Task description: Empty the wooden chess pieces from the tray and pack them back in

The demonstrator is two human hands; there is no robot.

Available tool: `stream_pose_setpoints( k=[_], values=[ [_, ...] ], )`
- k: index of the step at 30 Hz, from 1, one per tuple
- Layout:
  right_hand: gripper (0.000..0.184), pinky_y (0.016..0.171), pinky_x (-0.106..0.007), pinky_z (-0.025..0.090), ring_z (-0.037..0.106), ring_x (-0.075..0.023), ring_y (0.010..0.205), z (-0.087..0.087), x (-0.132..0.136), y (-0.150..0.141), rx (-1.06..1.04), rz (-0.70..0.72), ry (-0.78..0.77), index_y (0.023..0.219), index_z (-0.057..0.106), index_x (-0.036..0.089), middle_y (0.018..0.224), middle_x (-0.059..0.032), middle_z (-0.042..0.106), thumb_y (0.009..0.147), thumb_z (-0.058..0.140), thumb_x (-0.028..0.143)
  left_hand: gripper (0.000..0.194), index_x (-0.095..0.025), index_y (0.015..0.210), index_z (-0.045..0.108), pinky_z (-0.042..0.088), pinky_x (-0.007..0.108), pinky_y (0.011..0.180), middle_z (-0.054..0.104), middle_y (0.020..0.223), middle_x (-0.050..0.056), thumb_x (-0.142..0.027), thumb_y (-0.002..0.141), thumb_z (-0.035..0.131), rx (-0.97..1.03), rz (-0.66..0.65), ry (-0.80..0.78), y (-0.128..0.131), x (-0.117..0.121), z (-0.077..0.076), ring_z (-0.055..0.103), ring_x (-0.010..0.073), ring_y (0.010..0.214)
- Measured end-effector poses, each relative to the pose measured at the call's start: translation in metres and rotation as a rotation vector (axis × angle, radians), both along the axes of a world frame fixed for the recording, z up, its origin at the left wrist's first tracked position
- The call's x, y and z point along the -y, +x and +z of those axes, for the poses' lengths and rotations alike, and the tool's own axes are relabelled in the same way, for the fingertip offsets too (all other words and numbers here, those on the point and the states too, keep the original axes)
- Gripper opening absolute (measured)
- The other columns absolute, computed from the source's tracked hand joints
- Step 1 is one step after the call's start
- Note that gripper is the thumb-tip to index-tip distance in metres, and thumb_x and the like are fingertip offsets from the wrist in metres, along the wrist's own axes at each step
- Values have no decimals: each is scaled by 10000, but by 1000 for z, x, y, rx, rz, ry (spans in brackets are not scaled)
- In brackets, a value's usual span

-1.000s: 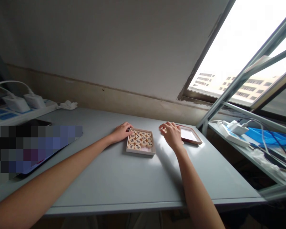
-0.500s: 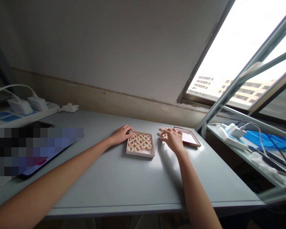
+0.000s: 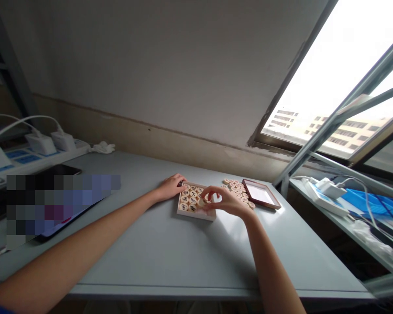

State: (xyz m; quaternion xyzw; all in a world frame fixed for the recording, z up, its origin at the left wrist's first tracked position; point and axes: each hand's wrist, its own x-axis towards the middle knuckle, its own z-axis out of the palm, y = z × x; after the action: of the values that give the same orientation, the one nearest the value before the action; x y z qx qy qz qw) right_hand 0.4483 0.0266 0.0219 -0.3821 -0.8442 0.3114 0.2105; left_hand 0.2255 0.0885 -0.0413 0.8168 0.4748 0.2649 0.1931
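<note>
A shallow square box (image 3: 196,215) stands on the grey desk, with round wooden Chinese chess pieces (image 3: 184,199) laid in rows inside, their characters facing up. My left hand (image 3: 170,188) grips its left edge, thumb by the upper left corner. Over the right part of the box, my right hand (image 3: 228,202) is curled in a pinch on a pale chess piece (image 3: 201,203), which the fingers partly cover. Beyond that hand, several loose chess pieces (image 3: 237,187) are spread on the desk beside the reddish-brown framed lid (image 3: 261,195).
A tablet-like device (image 3: 68,209), partly pixelated, lies at the left. Behind it sits a power strip (image 3: 29,155) with white chargers and cables. To the right, a lower shelf (image 3: 356,222) holds another power strip and a blue bag, beside a metal frame and the window.
My right hand has moved left from the loose pieces to the box, its fingers now pinched on a piece. My left hand stays on the box. The view has shifted slightly.
</note>
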Motion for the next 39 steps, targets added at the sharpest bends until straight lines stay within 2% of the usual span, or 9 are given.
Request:
stream_pose_setpoints(
  k=[3,7,11,16,20,23,27,34,39],
  values=[
    [236,633,-221,415,507,-138,737,-5,1,-5,49,50,-79,949,604,181,863,-10,578,723,635,244,285,-190,981,554,408,298,826,526,1067,53,-338,762,447,-5,1,5,0,-1,-1,533,191,923],
    [279,626,-219,423,510,-136,737,-6,1,-4,46,69,-109,1013,588,197,952,-15,576,736,612,222,279,-194,975,558,405,299,831,531,1059,51,-338,759,455,4,3,17,0,-1,-2,533,192,923],
    [284,703,-248,429,515,-161,827,-4,0,0,70,39,-44,1005,588,210,1013,-20,557,725,633,208,280,-199,983,555,409,288,821,532,1057,46,-337,760,457,-1,2,7,0,-1,-2,539,184,907],
    [151,737,-264,424,514,-164,815,-4,-1,-1,171,-24,55,844,640,204,896,-9,540,700,666,169,287,-194,990,552,406,288,830,531,1064,50,-337,759,458,-16,13,5,0,-1,0,538,192,926],
    [275,743,-243,434,519,-151,830,-6,1,-5,182,32,75,932,653,234,933,-16,519,693,654,97,297,-179,1001,547,402,295,839,527,1071,59,-333,765,454,-12,9,-7,1,1,2,530,197,937],
    [248,758,-247,437,518,-153,842,-6,2,-5,192,65,74,925,662,243,924,-20,520,717,638,110,295,-179,1002,545,400,296,843,527,1070,60,-326,763,455,-17,15,-10,1,2,2,529,196,940],
    [320,761,-258,434,520,-147,831,-7,1,-1,173,39,83,1013,620,254,975,-16,532,719,641,132,288,-183,995,547,402,289,839,528,1062,57,-329,766,450,-14,10,5,0,1,0,527,193,943],
    [63,643,-211,405,518,-130,721,-4,0,1,200,19,30,734,643,188,791,9,586,712,642,129,301,-176,1007,544,403,289,834,524,1070,61,-332,766,455,-12,0,4,-1,-2,-2,531,193,934],
    [67,615,-207,386,520,-129,696,-1,0,1,201,84,-40,767,652,180,755,9,594,744,601,144,295,-179,996,543,395,288,846,528,1055,55,-333,761,454,-13,14,2,0,-1,-1,531,193,936]
  ],
)
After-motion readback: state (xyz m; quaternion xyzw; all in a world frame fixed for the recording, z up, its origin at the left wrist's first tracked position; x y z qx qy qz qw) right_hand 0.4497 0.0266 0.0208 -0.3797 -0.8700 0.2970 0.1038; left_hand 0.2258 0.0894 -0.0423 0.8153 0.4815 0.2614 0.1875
